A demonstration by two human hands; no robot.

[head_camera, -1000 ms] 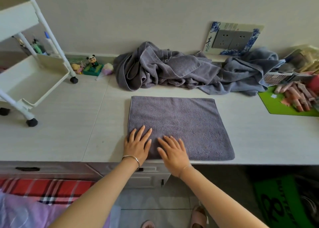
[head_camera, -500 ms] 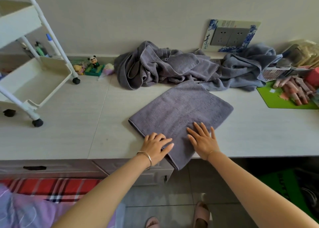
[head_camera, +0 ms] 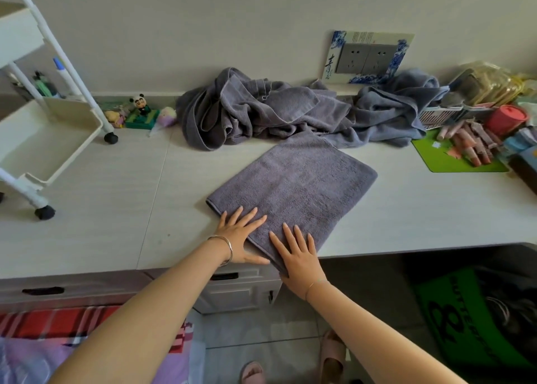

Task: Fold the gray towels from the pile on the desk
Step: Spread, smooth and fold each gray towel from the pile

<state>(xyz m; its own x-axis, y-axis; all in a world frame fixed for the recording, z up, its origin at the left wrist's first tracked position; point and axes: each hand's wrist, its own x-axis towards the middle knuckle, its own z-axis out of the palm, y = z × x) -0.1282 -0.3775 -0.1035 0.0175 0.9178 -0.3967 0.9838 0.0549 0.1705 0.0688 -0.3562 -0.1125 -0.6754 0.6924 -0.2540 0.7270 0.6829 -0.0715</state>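
Pressing palm-down on a partly folded gray towel (head_camera: 299,186), both grips are released and hold nothing. The left grip (head_camera: 238,238) lays straight fingers on the towel's near-left edge, with its heel on the table (head_camera: 101,209). The right grip (head_camera: 299,255), just beside it, covers the corner that overhangs the table's front edge. The towel lies askew, stretching away from the grips to the right.

Judged step: squaring the piece before a further fold. The next move calls for pinching an edge or corner and carrying it across.

The pile of gray towels (head_camera: 261,113) sits well beyond the grips and appears to touch the towel's far corner, where it could snag. A white cart (head_camera: 43,139) stands far left of the left grip, and a green mat (head_camera: 436,159) far right of the right grip.
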